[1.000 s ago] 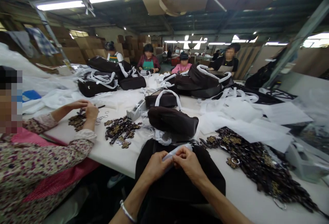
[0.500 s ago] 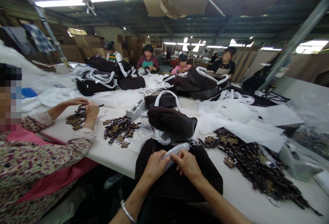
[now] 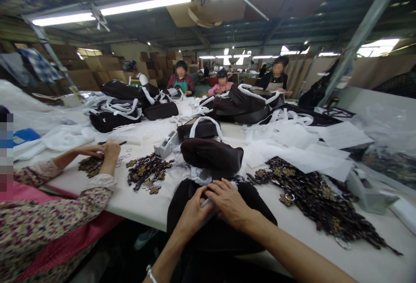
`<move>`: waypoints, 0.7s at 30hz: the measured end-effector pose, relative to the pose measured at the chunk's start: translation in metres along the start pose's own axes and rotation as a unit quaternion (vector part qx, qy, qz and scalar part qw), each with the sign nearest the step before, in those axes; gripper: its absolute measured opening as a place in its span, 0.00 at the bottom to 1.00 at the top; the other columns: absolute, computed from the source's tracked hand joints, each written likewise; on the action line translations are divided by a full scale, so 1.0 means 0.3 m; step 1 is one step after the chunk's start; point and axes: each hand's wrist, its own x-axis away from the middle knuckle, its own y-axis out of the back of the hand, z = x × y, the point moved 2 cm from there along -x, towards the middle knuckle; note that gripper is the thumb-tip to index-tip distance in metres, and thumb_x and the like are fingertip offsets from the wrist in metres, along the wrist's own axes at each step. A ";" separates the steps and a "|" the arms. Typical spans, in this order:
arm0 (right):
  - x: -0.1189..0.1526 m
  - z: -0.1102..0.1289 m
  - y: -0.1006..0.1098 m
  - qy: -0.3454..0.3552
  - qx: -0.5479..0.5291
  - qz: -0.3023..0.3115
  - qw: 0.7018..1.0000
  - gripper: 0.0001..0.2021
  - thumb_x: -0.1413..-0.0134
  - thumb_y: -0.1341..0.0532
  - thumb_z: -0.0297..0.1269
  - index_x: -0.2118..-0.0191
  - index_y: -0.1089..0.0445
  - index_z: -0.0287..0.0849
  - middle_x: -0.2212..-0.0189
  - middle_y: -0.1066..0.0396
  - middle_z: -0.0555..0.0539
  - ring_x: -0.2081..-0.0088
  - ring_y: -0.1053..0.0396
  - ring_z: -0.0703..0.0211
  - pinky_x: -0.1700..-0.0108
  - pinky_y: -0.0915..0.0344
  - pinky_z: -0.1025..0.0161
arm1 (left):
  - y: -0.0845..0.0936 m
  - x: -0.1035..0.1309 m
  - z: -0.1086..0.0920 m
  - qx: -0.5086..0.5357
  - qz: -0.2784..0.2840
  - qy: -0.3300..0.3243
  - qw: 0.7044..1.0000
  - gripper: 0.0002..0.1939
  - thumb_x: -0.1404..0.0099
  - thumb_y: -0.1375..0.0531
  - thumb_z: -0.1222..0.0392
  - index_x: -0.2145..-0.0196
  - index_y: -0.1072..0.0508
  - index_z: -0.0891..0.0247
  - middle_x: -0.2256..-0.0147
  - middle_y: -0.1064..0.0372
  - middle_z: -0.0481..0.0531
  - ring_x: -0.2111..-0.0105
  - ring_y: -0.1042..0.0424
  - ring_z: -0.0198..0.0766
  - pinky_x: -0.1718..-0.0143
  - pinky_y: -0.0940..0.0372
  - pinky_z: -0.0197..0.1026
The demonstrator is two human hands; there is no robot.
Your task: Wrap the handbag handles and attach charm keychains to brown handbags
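A dark handbag [image 3: 227, 239] lies at the table's front edge, right before me. Its handle [image 3: 206, 203] is wrapped in white material and mostly covered by my hands. My left hand [image 3: 191, 212] is closed around the handle, thumb on top. From the other side my right hand [image 3: 230, 200] lies over the wrapped handle, its fingers close together and curled over it, the tips reaching my left thumb and fingers. Just beyond stands another dark bag [image 3: 212, 154] with a white-wrapped handle [image 3: 204, 120].
Dark and gold charms with rings lie in a heap [image 3: 312, 196] at right and a smaller pile [image 3: 147, 172] at left. A tape dispenser [image 3: 166, 144] stands behind the small pile, another [image 3: 367, 190] at far right. A co-worker's hands [image 3: 108, 153] work at left. More bags [image 3: 240, 103] are stacked behind.
My right hand has gone from pinching the wrapped handle to lying over it with its fingers extended across. My left hand stays on the handle. The view has shifted slightly.
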 end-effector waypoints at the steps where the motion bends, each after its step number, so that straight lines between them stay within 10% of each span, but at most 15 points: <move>1: -0.012 -0.012 -0.007 -0.002 -0.004 0.038 0.999 0.32 0.59 0.28 0.34 0.45 0.33 0.42 0.45 0.33 0.38 0.41 0.41 0.40 0.36 0.54 0.41 | -0.001 0.007 -0.009 -0.024 0.000 0.003 1.000 0.32 0.42 0.41 0.61 0.39 0.41 0.65 0.67 0.26 0.49 0.68 0.29 0.37 0.63 0.38 0.37; 6: -0.028 -0.078 0.019 0.008 -0.108 0.077 0.991 0.36 0.56 0.30 0.49 0.41 0.37 0.46 0.44 0.33 0.41 0.41 0.40 0.44 0.35 0.58 0.39 | -0.011 0.033 -0.031 -0.164 -0.004 0.003 0.987 0.35 0.37 0.45 0.61 0.35 0.49 0.58 0.66 0.25 0.48 0.65 0.26 0.40 0.63 0.39 0.37; 11: -0.038 -0.086 0.030 0.034 -0.094 0.109 0.989 0.13 0.47 0.34 0.48 0.60 0.23 0.47 0.61 0.23 0.47 0.53 0.29 0.50 0.42 0.44 0.52 | -0.026 0.051 -0.019 -0.293 0.029 -0.041 0.955 0.34 0.33 0.50 0.62 0.32 0.58 0.59 0.52 0.26 0.55 0.54 0.26 0.42 0.55 0.37 0.39; 16: -0.046 -0.094 -0.019 0.023 -0.034 0.124 0.991 0.16 0.48 0.34 0.49 0.56 0.24 0.46 0.62 0.22 0.46 0.57 0.27 0.49 0.55 0.36 0.58 | 0.014 0.075 -0.001 -0.428 0.044 -0.005 0.903 0.18 0.34 0.48 0.59 0.48 0.31 0.57 0.54 0.26 0.54 0.52 0.28 0.45 0.53 0.38 0.42; 21: -0.041 -0.110 -0.051 0.011 -0.073 0.108 0.991 0.16 0.50 0.33 0.47 0.56 0.24 0.47 0.62 0.22 0.46 0.56 0.27 0.49 0.54 0.36 0.58 | 0.040 0.067 0.013 -0.421 0.053 0.031 0.905 0.09 0.34 0.48 0.58 0.62 0.28 0.57 0.62 0.24 0.48 0.59 0.25 0.39 0.60 0.37 0.36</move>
